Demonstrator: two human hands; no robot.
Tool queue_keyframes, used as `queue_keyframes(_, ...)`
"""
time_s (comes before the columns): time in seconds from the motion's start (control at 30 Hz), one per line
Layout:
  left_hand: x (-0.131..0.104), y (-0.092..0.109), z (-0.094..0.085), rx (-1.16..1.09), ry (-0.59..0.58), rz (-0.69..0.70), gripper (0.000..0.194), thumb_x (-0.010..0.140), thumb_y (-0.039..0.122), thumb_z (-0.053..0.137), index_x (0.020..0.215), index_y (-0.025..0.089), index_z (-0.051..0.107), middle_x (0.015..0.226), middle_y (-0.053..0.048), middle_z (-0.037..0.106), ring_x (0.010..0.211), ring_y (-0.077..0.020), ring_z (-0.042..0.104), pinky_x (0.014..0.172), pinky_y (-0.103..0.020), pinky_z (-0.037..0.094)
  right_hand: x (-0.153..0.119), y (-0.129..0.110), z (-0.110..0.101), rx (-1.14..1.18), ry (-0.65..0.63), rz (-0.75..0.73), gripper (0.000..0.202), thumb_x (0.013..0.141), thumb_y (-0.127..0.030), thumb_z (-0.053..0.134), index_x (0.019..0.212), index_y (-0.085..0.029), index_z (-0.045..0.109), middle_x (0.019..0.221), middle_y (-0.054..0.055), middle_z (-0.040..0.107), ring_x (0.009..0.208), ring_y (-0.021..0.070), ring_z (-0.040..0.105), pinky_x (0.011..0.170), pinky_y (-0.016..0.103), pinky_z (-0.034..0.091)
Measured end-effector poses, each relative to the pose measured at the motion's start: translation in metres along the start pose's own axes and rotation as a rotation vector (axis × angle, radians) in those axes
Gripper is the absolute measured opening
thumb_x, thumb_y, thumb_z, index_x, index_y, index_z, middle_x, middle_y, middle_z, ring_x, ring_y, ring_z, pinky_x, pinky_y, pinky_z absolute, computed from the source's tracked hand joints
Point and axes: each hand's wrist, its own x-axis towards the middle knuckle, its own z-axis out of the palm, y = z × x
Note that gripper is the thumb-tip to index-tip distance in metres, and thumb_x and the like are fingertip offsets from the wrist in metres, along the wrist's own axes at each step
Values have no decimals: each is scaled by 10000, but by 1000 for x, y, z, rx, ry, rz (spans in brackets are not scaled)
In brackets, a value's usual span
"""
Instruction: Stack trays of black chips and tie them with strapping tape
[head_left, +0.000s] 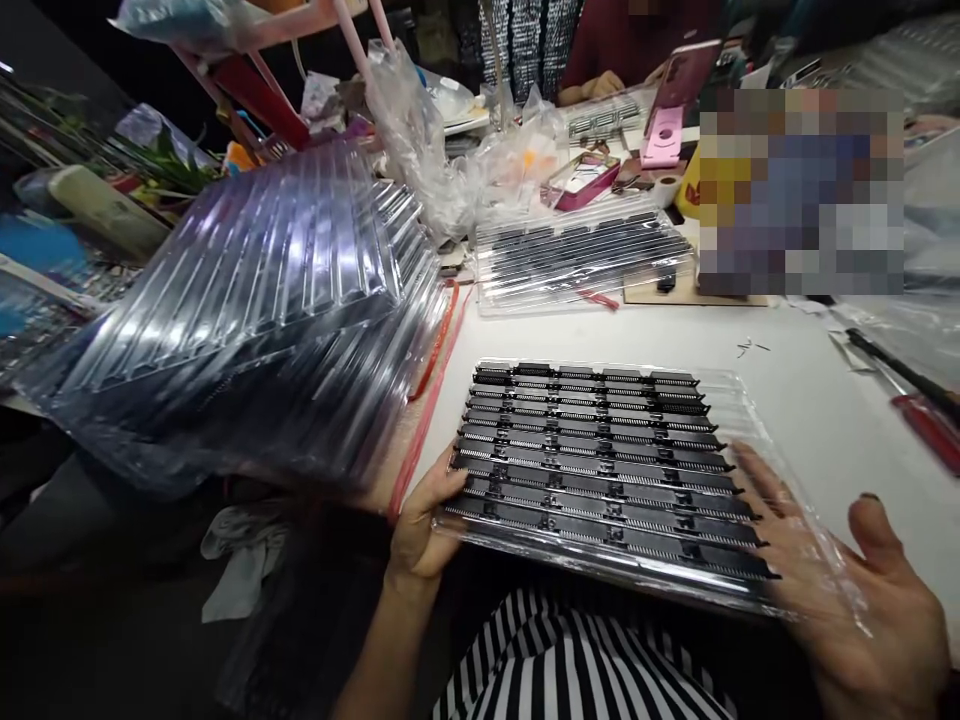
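A clear plastic tray (585,558) filled with rows of black slotted connector-like parts (581,470) lies tilted between my hands, its near edge over my lap. My left hand (426,520) grips the tray's left edge, thumb on top and fingers beneath. At the right end, my right hand (862,590) supports the tray from below. Its fingers are stretched out flat and show through the clear plastic, while the thumb stands raised away from the rim.
Stacked clear ribbed trays (247,260) rise at the left. Another filled tray (585,250) lies farther back on the white table (525,335). A pink phone stand (664,140), red-handled tool (926,430) and small metal pins (752,346) are nearby. A person's hand (604,85) shows opposite.
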Motion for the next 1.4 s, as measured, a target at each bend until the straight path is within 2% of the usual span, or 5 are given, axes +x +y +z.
queue_keyframes(0.13,0,0,0,61,-50,-5,616,766,86,529,1352,216,389,1158,-67,623,1062,-242,588,1004,-402,382,3,-2,-6,43,-23,98,548,850,-534,484,1356,-333,423,1434,29,354,1246,266,419,1030,411,379)
queue_keyframes(0.47,1,-2,0,77,-23,24,659,755,96,538,1373,237,355,1186,-66,609,1098,-245,569,1018,-413,376,12,-3,-10,79,-70,119,475,896,-457,452,1347,-310,439,1369,44,457,1180,237,501,1014,391,402)
queue_keyframes(0.97,4,-1,-5,3,133,15,549,771,20,463,1265,251,518,946,-19,716,881,-174,673,939,-323,473,13,-12,-3,214,-232,134,412,991,-289,227,1260,-196,524,1218,59,589,1007,139,597,917,299,482)
queue_keyframes(1.17,7,1,-7,-21,277,14,483,736,-29,452,1106,222,636,828,-9,727,756,-145,690,731,-213,557,15,-12,-4,254,-273,129,417,995,-313,232,1234,-180,548,1269,43,553,1057,121,571,947,243,446)
queue_keyframes(1.4,9,-3,10,58,266,44,413,731,-28,504,1067,165,646,879,-37,720,750,-144,684,741,-210,552,13,-11,-7,309,-199,80,557,932,-503,299,1287,-124,500,1323,88,503,1223,228,452,1046,409,367)
